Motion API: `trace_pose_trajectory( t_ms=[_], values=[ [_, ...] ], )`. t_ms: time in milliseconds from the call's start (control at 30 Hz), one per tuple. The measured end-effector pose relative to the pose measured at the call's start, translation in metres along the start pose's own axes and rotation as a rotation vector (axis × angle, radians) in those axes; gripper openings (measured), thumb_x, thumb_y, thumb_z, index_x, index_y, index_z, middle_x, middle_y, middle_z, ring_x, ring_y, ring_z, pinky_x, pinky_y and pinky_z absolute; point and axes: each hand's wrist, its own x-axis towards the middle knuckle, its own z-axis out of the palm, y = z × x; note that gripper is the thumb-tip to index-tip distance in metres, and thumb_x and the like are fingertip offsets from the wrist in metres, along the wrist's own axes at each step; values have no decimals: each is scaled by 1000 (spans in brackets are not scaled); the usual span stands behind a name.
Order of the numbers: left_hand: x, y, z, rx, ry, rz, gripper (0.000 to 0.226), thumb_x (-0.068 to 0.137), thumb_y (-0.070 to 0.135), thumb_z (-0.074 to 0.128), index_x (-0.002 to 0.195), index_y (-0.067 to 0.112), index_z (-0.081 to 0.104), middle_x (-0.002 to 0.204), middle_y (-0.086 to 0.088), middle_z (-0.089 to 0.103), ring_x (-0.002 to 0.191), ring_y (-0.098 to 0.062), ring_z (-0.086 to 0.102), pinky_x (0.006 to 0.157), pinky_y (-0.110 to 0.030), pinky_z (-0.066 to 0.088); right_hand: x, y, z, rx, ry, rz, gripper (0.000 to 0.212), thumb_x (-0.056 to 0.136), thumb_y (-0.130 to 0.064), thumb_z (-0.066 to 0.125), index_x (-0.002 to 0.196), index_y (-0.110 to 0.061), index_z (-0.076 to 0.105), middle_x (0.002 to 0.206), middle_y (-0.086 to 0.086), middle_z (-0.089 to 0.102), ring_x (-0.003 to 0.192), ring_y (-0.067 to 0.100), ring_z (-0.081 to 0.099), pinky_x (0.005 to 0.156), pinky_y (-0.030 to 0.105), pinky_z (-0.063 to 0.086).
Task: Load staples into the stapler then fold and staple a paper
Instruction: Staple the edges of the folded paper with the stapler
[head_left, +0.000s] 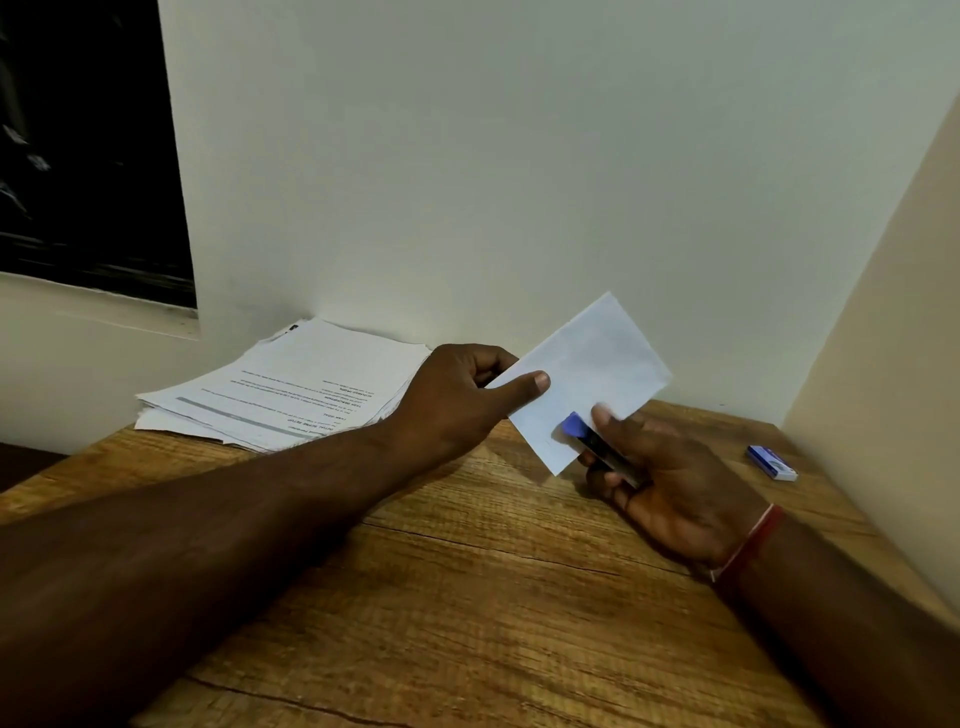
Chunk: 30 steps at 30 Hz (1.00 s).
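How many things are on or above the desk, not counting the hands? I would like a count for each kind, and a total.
folded paper: 1, pinched by the left hand
stapler: 1, gripped by the right hand
stack of printed sheets: 1
small blue box: 1
Total: 4

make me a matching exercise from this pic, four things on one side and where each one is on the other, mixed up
1 folded paper
2 stapler
3 small blue box
4 stack of printed sheets

a on the table near the right wall
b gripped in the right hand
c at the table's back left
d pinched by the left hand

Pairs: 1-d, 2-b, 3-a, 4-c
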Motion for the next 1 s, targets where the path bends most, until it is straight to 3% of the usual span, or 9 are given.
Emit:
trace_pose_trajectory(
  t_ms=[133, 200, 333, 467, 567, 667, 767, 867, 1000],
  values=[
    [1, 0, -1, -22, 31, -7, 18, 98, 35, 87, 96, 17, 86, 91, 1, 86, 88, -22, 83, 78, -32, 64, 0, 5, 0, -87, -7, -22, 52, 85, 5, 77, 136, -3, 71, 116, 8, 79, 72, 10, 67, 62, 22, 47],
    [0, 0, 0, -48, 21, -15, 18, 98, 34, 87, 97, 17, 86, 91, 0, 86, 89, -23, 84, 80, -34, 65, 1, 6, 1, -97, 31, -50, 51, 84, -2, 80, 135, -5, 72, 120, 10, 80, 76, 10, 65, 63, 27, 43],
    [-1, -1, 2, -22, 7, -10, 18, 97, 35, 87, 95, 18, 85, 90, 1, 86, 83, -13, 82, 74, -25, 61, 2, 6, 0, -126, 99, -96, 55, 81, -17, 86, 134, -12, 75, 128, 11, 80, 86, 18, 59, 65, 32, 36],
    [-3, 1, 2, -19, -23, -12, 19, 98, 35, 86, 98, 16, 86, 90, 2, 86, 80, -9, 81, 70, -20, 61, -1, 6, 6, -122, 105, -149, 60, 80, -16, 86, 138, -19, 71, 130, 5, 80, 86, 16, 72, 64, 33, 34],
    [-6, 3, 3, -23, -43, -15, 20, 98, 38, 86, 104, 18, 87, 90, 2, 86, 83, -13, 84, 74, -31, 65, -2, 7, 8, -164, 110, -157, 60, 78, -21, 90, 135, -19, 73, 128, 3, 80, 101, 27, 62, 64, 33, 38],
    [-7, 4, 3, 13, -52, -8, 22, 97, 45, 85, 104, 25, 88, 90, 4, 86, 84, -17, 84, 80, -48, 68, -1, 9, 10, -185, 114, -171, 64, 77, -25, 91, 138, -17, 72, 121, 1, 81, 93, 22, 62, 62, 30, 43],
    [-7, 3, 3, 38, -65, -1, 23, 96, 48, 85, 102, 26, 88, 89, 2, 86, 85, -22, 84, 80, -53, 67, -2, 8, 10, -158, 91, -182, 58, 82, -18, 87, 137, -10, 72, 115, 3, 83, 92, 21, 73, 61, 28, 50],
    [-7, 2, 5, 55, -70, 19, 21, 96, 45, 87, 103, 26, 89, 89, 3, 86, 85, -21, 83, 73, -42, 66, -6, 8, 13, -120, 57, -192, 49, 87, -8, 81, 134, -5, 71, 112, 8, 84, 89, 18, 82, 55, 20, 55],
    [-6, 0, 6, 140, -29, 107, 19, 93, 37, 91, 106, 24, 87, 94, 12, 86, 85, -4, 80, 69, -18, 60, -7, 7, 15, -112, 24, -196, 48, 90, -6, 79, 137, -7, 71, 123, 13, 82, 95, 19, 83, 57, 20, 56]
  ],
)
